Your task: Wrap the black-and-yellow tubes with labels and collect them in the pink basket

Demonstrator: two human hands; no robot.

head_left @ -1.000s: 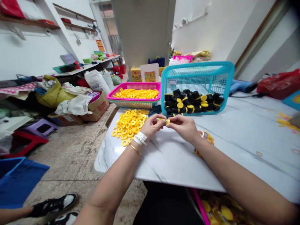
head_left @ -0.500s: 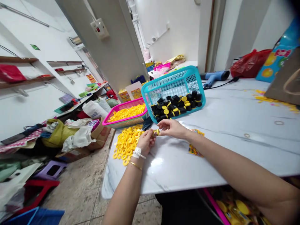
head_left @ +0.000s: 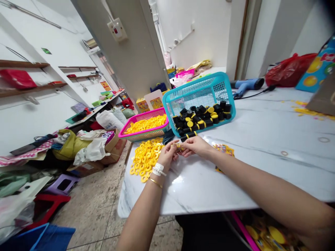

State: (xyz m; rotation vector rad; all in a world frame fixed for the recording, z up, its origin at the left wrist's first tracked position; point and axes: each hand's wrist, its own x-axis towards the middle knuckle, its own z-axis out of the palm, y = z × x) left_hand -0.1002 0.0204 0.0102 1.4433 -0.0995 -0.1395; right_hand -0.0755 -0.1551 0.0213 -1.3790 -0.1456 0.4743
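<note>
Between my two hands is a small yellow cylinder with a printed band [head_left: 180, 147], mostly hidden by fingers. My left hand [head_left: 167, 154] is closed around its left end. The fingers of my right hand [head_left: 195, 146] pinch its right end. Beside my left hand lies a loose heap of yellow plastic rings [head_left: 146, 157]. Just beyond my hands a tilted turquoise basket [head_left: 230, 94] holds many black cylinders with yellow caps [head_left: 201, 111]. Partly behind my right forearm, printed yellow-orange wrappers [head_left: 225, 149] lie on the table.
A pink basket [head_left: 122, 133] full of yellow rings stands left of the turquoise one. A blue heat-gun-like tool [head_left: 247, 85], a red plastic bag [head_left: 289, 69] and yellow scraps [head_left: 311, 112] lie on the marble-patterned table [head_left: 264, 146]. Below its edge is a pink-rimmed container [head_left: 244, 230].
My right hand's fingers have closed down onto the cylinder's right end. The left hand keeps its hold. The whole view has shifted slightly.
</note>
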